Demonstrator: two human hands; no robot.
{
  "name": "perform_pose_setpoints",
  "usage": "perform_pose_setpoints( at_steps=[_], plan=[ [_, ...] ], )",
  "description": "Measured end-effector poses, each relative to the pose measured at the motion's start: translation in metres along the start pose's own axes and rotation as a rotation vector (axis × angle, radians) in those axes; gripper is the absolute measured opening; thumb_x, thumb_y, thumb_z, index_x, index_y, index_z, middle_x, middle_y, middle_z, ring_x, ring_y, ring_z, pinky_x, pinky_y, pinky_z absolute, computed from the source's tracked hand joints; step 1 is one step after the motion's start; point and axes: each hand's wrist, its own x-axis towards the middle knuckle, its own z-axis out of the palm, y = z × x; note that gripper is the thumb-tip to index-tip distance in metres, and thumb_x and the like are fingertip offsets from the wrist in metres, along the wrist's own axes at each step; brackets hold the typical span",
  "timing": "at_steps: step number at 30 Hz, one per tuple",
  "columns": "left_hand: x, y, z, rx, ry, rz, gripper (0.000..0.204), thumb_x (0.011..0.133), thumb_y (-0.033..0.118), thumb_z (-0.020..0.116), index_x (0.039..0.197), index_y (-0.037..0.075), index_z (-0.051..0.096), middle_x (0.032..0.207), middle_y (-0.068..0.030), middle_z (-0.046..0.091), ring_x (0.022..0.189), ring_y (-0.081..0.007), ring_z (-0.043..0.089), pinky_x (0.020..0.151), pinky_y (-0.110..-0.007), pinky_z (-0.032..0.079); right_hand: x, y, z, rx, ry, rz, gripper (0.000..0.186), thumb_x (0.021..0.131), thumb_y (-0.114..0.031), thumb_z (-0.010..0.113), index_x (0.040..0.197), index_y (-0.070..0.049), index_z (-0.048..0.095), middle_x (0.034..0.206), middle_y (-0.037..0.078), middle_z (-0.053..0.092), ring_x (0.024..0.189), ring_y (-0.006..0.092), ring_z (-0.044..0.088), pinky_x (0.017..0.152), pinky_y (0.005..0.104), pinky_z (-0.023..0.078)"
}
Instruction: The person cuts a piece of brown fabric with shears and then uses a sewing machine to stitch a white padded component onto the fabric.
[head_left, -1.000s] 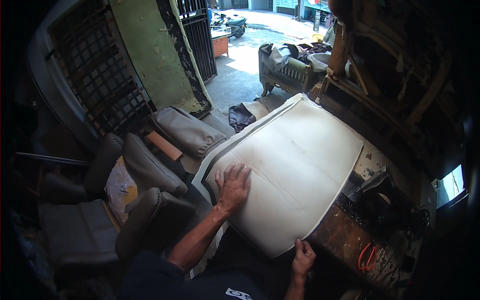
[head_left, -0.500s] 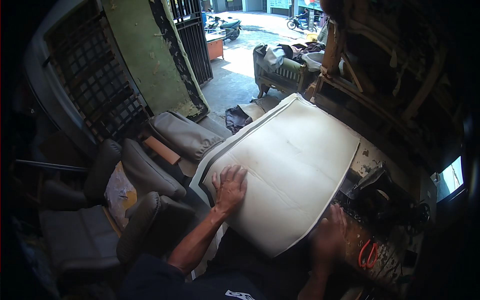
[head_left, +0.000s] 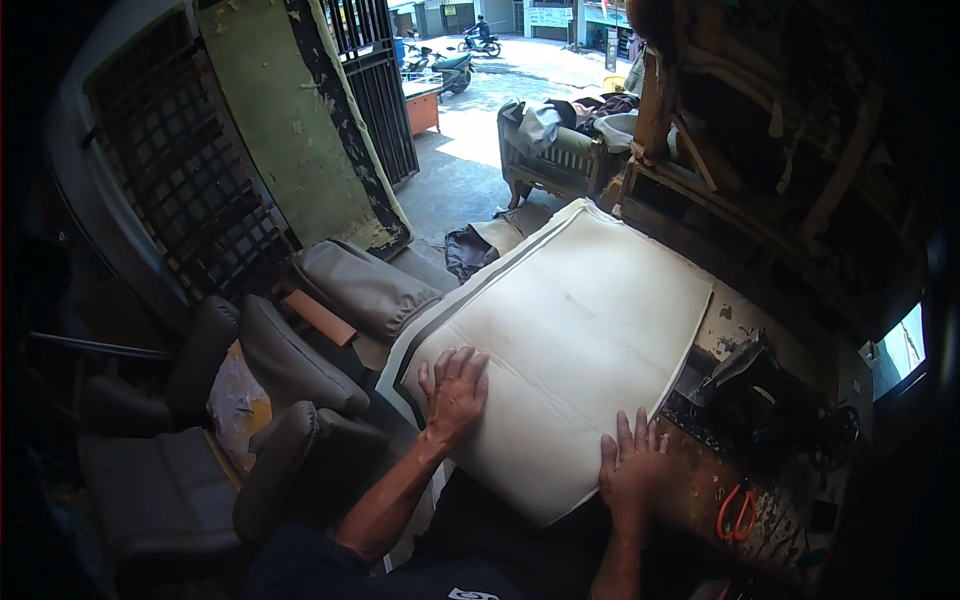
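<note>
A large cream padded upholstery panel (head_left: 560,330) lies across the worktable in front of me, with a dark strip and a pale border along its left edge. My left hand (head_left: 455,398) rests flat on its near left part, fingers stretched out. At the panel's near right edge is my right hand (head_left: 635,470), open with the fingers spread, its fingertips at or just over the border. Whether those fingertips press on the panel I cannot tell. A dark sewing machine (head_left: 750,395) stands right beside the panel. Near my right hand lies a red-handled tool (head_left: 737,514), its working end hidden in shadow.
Grey padded seat parts (head_left: 300,350) and a grey cushion (head_left: 365,285) crowd the left side. A wooden frame (head_left: 690,150) stands at the back right. Beyond the panel are a cloth-laden bench (head_left: 555,150) and crumpled cloth (head_left: 470,250). Outside is a parked scooter (head_left: 452,72).
My right hand has moved left and up to the panel's edge and spread its fingers. The left hand stays flat on the panel. Outside, a motorbike rider has moved left.
</note>
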Motion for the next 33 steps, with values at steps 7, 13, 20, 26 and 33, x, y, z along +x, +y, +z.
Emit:
perform_pose_setpoints(
  at_steps=[7,13,20,26,33],
  plan=[
    [0.0002,0.0003,0.0015,-0.011,-0.001,-0.011,0.040,0.096,0.027,0.060,0.134,0.018,0.060,0.142,-0.0068,0.052,0.140,-0.0291,0.038,0.116,-0.064,0.018,0.0007,-0.0014,-0.0019,-0.005,0.022,0.001,0.046,0.101,-0.042,0.058,0.140,-0.019,0.065,0.155,0.013,0.049,0.143,0.0394,0.044,0.123,0.0564,0.021],
    [-0.0002,0.0006,-0.0007,-0.005,-0.008,-0.006,0.039,0.096,0.028,0.060,0.134,0.018,0.060,0.142,-0.0071,0.052,0.140,-0.0295,0.038,0.116,-0.064,0.018,0.0002,-0.0008,0.0001,0.006,0.038,-0.005,0.046,0.100,-0.041,0.059,0.139,-0.019,0.065,0.155,0.013,0.050,0.142,0.0396,0.046,0.122,0.0563,0.022],
    [-0.0007,-0.0016,0.0018,0.007,0.001,0.005,0.039,0.096,0.028,0.060,0.134,0.019,0.060,0.142,-0.0068,0.052,0.140,-0.0294,0.038,0.115,-0.064,0.018,0.0002,-0.0023,-0.0008,0.011,0.036,0.003,0.045,0.100,-0.041,0.059,0.139,-0.019,0.066,0.155,0.012,0.050,0.142,0.0393,0.046,0.122,0.0563,0.023],
    [-0.0001,-0.0005,0.0011,0.001,-0.008,-0.002,0.039,0.096,0.028,0.059,0.135,0.019,0.060,0.142,-0.0065,0.052,0.140,-0.0292,0.038,0.116,-0.064,0.017,-0.0001,-0.0015,-0.0004,0.006,0.037,0.004,0.045,0.100,-0.041,0.059,0.139,-0.018,0.066,0.155,0.012,0.050,0.142,0.0387,0.045,0.123,0.0557,0.022],
    [-0.0001,0.0005,-0.0002,-0.006,-0.010,-0.004,0.039,0.096,0.027,0.059,0.134,0.018,0.060,0.143,-0.0065,0.052,0.140,-0.0287,0.038,0.116,-0.064,0.017,-0.0003,-0.0002,0.0010,0.008,0.044,0.000,0.045,0.100,-0.041,0.059,0.138,-0.019,0.066,0.154,0.012,0.051,0.142,0.0386,0.046,0.122,0.0554,0.022]
  ],
)
